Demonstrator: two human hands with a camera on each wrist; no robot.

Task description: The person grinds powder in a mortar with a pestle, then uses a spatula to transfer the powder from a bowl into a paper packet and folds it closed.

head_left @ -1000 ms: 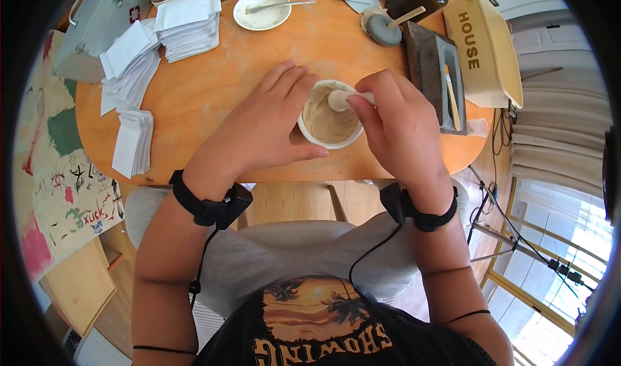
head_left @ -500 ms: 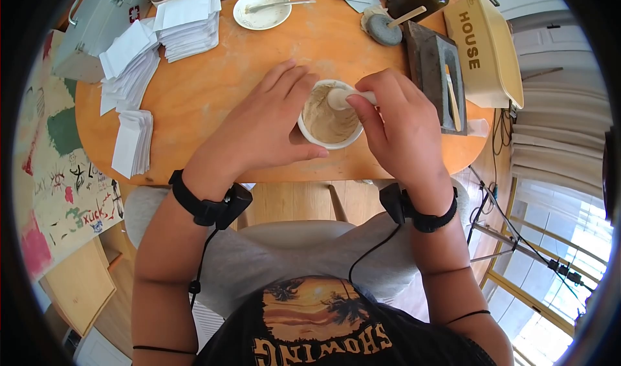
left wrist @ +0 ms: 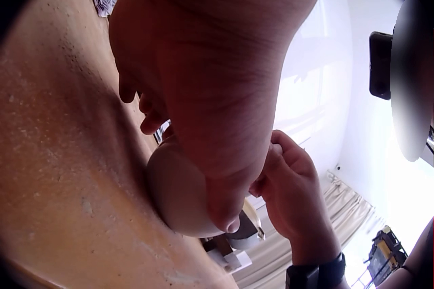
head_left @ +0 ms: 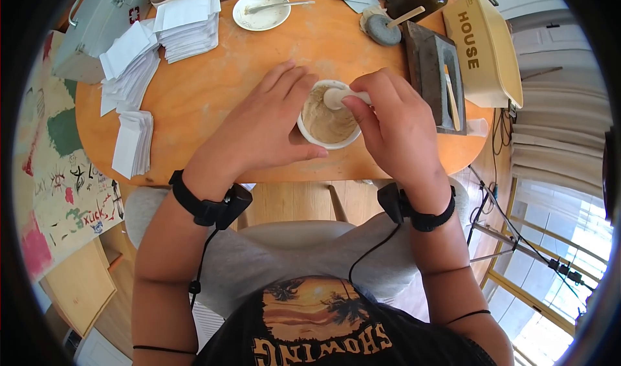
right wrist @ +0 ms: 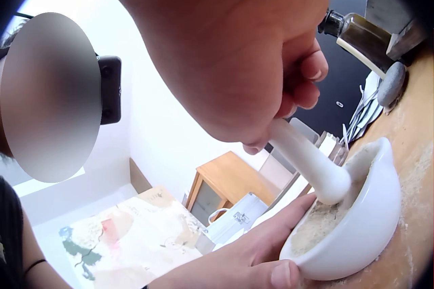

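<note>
A white mortar (head_left: 303,130) stands on the wooden table in front of the person, with beige powder (head_left: 328,124) spread over its inside. The left hand (head_left: 262,123) holds the mortar from the left, its thumb along the near side and its fingers at the far side. Between thumb and fingers, the right hand (head_left: 398,123) grips a white pestle (right wrist: 312,167) by its handle. The pestle leans, its rounded head down in the powder toward the far wall. In the left wrist view the mortar's outer side (left wrist: 180,191) shows beneath the left thumb.
Stacks of white paper packets (head_left: 187,33) lie at the left beside a metal case (head_left: 97,33). A small dish (head_left: 262,20) with a spoon sits at the back. To the right are a grey round stone (head_left: 383,31) with a stick, a dark slab (head_left: 420,62) and a cream HOUSE box (head_left: 488,55).
The right hand has shifted slightly left with the pestle, whose head has moved left within the mortar. The left hand and mortar stay almost still.
</note>
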